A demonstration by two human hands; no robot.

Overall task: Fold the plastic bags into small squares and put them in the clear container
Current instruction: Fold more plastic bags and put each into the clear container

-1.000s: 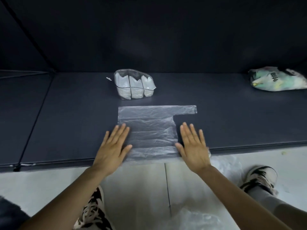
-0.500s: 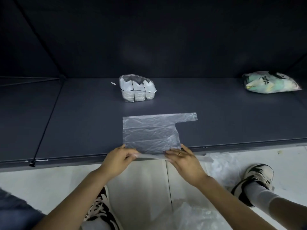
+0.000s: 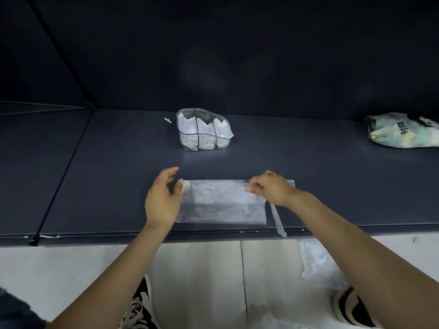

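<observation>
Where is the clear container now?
In the head view, the clear container stands on the dark mat, centre-left, behind the plastic bag being folded.

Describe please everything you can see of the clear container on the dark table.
The clear container looks like thin transparent plastic, with a curved rim that is higher on the left and lower on the right. Dark dividers split it into three compartments side by side. Each holds whitish folded bags, some with points above the rim. It stands upright on the table, far behind the flat bag. Neither hand touches it.
</observation>
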